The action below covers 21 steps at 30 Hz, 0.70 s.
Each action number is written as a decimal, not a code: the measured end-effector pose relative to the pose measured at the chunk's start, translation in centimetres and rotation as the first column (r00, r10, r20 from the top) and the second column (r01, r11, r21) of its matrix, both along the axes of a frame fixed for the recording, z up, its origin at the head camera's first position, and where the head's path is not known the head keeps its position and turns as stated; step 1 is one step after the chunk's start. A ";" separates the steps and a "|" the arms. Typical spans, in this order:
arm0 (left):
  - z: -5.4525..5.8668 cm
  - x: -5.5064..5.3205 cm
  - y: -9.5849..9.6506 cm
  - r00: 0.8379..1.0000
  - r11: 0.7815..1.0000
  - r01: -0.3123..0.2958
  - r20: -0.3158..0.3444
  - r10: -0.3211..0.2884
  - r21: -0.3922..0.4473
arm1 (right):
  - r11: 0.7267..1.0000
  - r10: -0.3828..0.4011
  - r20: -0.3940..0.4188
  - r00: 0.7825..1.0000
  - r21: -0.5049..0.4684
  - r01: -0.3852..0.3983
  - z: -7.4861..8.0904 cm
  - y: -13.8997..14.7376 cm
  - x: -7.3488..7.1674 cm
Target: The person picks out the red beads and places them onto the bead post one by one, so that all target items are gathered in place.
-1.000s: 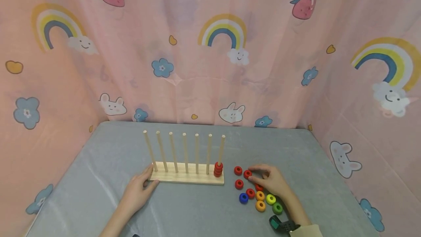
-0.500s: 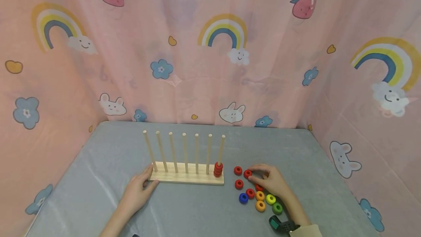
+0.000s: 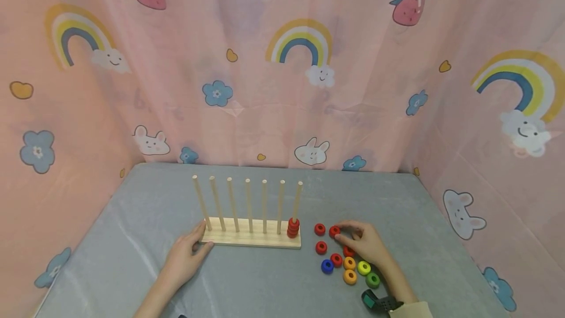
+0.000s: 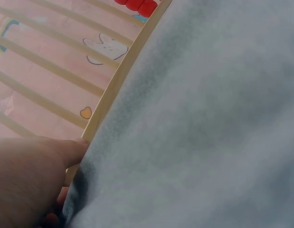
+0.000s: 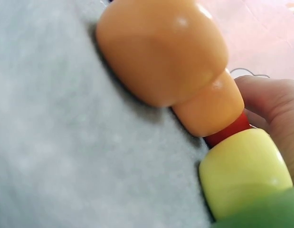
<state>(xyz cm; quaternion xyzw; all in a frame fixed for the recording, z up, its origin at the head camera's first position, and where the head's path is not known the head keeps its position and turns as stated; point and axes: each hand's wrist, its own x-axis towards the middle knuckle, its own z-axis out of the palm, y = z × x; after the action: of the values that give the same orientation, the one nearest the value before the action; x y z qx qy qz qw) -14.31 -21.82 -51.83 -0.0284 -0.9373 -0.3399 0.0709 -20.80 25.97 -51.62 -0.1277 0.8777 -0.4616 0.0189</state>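
Observation:
A pale wooden base [image 3: 249,239] with a row of several upright pegs stands on the table. My left hand [image 3: 182,258] grips its left end, thumb along the front edge; in the left wrist view that thumb [image 4: 71,151] presses on the board. Red ring beads [image 3: 293,228] are stacked on the rightmost peg, the other pegs bare. To the right, my right hand [image 3: 365,243] pinches a red bead [image 3: 334,231] between thumb and fingers, low over the table. In the right wrist view, large orange beads [image 5: 161,52] hide the pinched bead and most of the fingers.
Loose beads lie around the right hand: several red ones [image 3: 321,247], a blue one [image 3: 327,266], two orange ones [image 3: 349,277], a yellow one [image 3: 364,267] and a green one [image 3: 372,280]. A patterned pink curtain [image 3: 247,126] hangs behind the grey table [image 3: 256,288].
The red bead in my right hand's pinch has shifted slightly up and to the right, away from its neighbour. My left hand stays at the base's end.

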 end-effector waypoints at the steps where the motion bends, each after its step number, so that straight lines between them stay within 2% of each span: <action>1: 0.0 0.0 0.0 1.000 1.000 0.001 0.002 -0.001 0.002 | 1.000 -0.004 0.004 1.000 0.002 0.004 0.0 0.0 0.0; 6: -0.2 -0.1 -0.1 1.000 1.000 0.001 0.006 -0.001 0.003 | 1.000 -0.024 0.028 0.999 0.014 0.023 0.1 0.0 0.0; 21: 0.0 0.0 0.2 1.000 1.000 -0.012 0.009 0.012 0.009 | 0.998 -0.066 0.023 0.998 0.021 0.066 0.3 0.1 -0.1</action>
<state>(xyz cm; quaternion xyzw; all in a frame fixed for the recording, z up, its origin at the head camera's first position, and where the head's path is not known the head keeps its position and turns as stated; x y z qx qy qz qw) -14.29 -21.67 -51.78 -0.0209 -0.9362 -0.3439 0.0691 -20.88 26.09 -51.35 -0.0930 0.8857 -0.4545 0.0151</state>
